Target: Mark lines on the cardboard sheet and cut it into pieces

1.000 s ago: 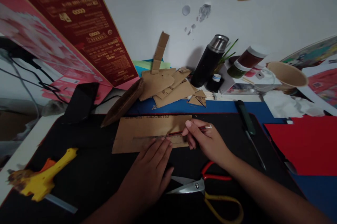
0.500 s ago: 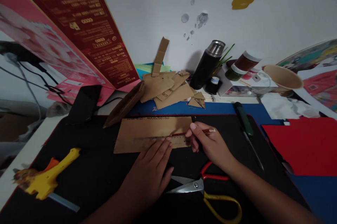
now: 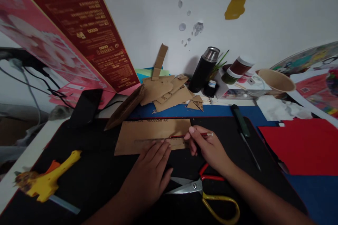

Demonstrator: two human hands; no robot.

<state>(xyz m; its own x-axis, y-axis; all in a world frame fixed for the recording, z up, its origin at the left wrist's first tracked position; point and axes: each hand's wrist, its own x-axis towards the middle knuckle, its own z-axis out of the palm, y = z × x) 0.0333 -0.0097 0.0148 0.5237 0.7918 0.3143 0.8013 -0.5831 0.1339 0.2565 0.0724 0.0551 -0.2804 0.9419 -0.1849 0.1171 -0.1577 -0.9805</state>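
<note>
Two hands are at work on the black mat [image 3: 87,168] covering the bench.

- The left hand [image 3: 151,170] lies flat with fingers extended, their tips pressing on one ruler [image 3: 148,143]; it grips nothing.
- The ruler rests lengthwise on one brown cardboard sheet [image 3: 142,131], near the sheet's front edge.
- The right hand [image 3: 208,145] is closed in a pinch on one red pencil [image 3: 204,134], which lies along the ruler's far edge at the sheet's right end.
- One pair of scissors [image 3: 192,187], with one red and one yellow handle loop, lies just in front of both hands.
- One yellow glue gun [image 3: 44,181] sits well to the left.
- One green-handled tool [image 3: 241,126] lies to the right, beside one red sheet [image 3: 303,145].
- At the rear are one pile of cardboard offcuts [image 3: 169,91], one black flask [image 3: 203,69] and two paint jars [image 3: 244,64].
</note>
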